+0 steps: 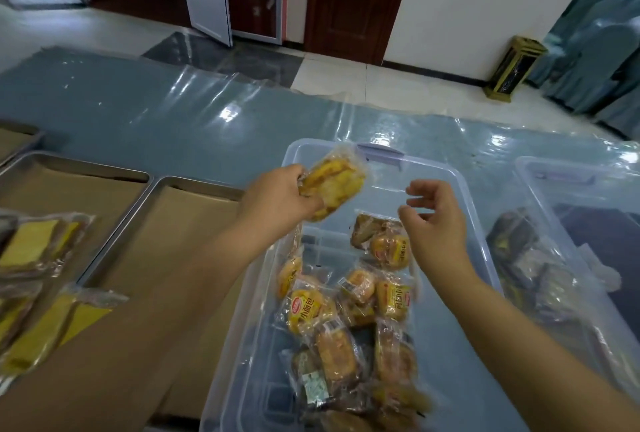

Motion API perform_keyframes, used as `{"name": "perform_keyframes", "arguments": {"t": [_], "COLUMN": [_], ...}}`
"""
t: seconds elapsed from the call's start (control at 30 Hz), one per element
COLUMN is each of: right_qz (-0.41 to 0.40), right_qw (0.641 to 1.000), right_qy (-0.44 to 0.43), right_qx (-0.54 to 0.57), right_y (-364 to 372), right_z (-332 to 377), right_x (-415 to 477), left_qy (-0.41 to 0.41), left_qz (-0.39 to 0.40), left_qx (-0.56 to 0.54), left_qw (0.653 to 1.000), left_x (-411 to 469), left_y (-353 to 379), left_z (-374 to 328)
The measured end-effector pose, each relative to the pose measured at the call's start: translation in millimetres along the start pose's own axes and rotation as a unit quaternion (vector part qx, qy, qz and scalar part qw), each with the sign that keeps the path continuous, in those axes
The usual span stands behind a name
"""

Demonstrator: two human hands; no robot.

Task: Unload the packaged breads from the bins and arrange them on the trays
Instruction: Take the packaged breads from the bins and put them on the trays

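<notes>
My left hand (277, 201) grips a clear-wrapped yellow bread (334, 184) and holds it above the far left corner of a clear plastic bin (453, 175). Several packaged breads (349, 310) lie loose on the floor of that bin. My right hand (434, 220) hovers over the bin's middle, fingers loosely curled, holding nothing. To the left stand two metal trays lined with brown paper: the near tray (138, 210) holds no bread that I can see, while the left tray (86, 163) carries packaged yellow cakes (31, 251).
A second clear bin (540, 172) with dark packaged breads (530, 262) stands at the right. The blue table is covered with shiny plastic film (207, 102). A gold and black waste bin (514, 68) stands on the floor behind.
</notes>
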State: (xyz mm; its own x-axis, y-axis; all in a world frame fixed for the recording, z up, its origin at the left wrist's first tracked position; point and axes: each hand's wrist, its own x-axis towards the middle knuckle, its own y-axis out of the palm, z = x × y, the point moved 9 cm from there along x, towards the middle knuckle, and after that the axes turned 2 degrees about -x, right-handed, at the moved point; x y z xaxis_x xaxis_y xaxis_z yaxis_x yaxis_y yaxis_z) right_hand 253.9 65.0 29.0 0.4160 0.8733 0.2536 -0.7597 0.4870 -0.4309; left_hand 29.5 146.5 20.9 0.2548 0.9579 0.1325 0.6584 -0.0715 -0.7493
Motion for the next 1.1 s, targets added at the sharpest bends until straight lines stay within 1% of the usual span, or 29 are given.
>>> {"name": "perform_keyframes", "arguments": {"t": [0.1,0.2,0.23,0.27,0.37,0.43,0.5,0.57,0.73,0.8,0.87,0.93,1.03,1.1], "right_qz": [-0.019,-0.033,-0.034,-0.027,0.037,0.088,0.128,0.147,0.182,0.176,0.163,0.145,0.092,0.081], "right_qw": [0.994,0.974,0.968,0.964,0.954,0.943,0.927,0.903,0.817,0.804,0.814,0.831,0.872,0.906], "right_qy": [0.099,0.220,0.240,0.241,0.179,0.118,0.079,0.062,-0.004,-0.013,-0.024,-0.066,-0.126,-0.104], "right_qx": [-0.047,-0.044,-0.067,-0.108,-0.238,-0.297,-0.343,-0.399,-0.547,-0.568,-0.558,-0.532,-0.464,-0.402], "right_y": [-1.3,6.2,10.3,15.9,40.8,60.7,75.8,83.5,88.0,87.4,86.2,87.6,89.8,95.3], "right_z": [-50.2,-97.4,-108.0,-115.5,-122.2,-123.6,-128.1,-135.6,-137.0,-133.0,-126.7,-111.3,-79.9,-70.2], "right_x": [11.2,20.7,22.8,25.4,34.0,38.8,40.7,41.9,43.0,42.4,42.1,41.2,36.8,31.2], "left_qy": [-0.009,-0.024,-0.029,-0.031,-0.030,-0.037,-0.045,-0.048,-0.045,-0.038,-0.034,-0.036,-0.045,-0.044], "left_qz": [-0.011,-0.009,-0.010,-0.013,-0.030,-0.037,-0.040,-0.041,-0.042,-0.044,-0.052,-0.068,-0.111,-0.148], "left_qx": [-0.030,-0.044,-0.046,-0.048,-0.068,-0.090,-0.105,-0.106,-0.116,-0.119,-0.127,-0.147,-0.220,-0.250], "left_qw": [0.999,0.999,0.998,0.998,0.997,0.995,0.993,0.992,0.991,0.991,0.990,0.986,0.968,0.956], "left_x": [12.4,21.6,22.7,23.2,23.8,23.8,23.7,24.0,24.5,23.7,21.9,18.4,10.2,5.5], "left_y": [5.5,14.3,17.0,18.5,17.8,16.9,17.5,18.1,19.4,18.5,16.1,12.0,-0.9,-13.6], "left_z": [3.5,6.8,8.6,10.4,14.3,18.0,21.5,23.8,25.5,24.3,23.0,24.3,27.4,29.7]}}
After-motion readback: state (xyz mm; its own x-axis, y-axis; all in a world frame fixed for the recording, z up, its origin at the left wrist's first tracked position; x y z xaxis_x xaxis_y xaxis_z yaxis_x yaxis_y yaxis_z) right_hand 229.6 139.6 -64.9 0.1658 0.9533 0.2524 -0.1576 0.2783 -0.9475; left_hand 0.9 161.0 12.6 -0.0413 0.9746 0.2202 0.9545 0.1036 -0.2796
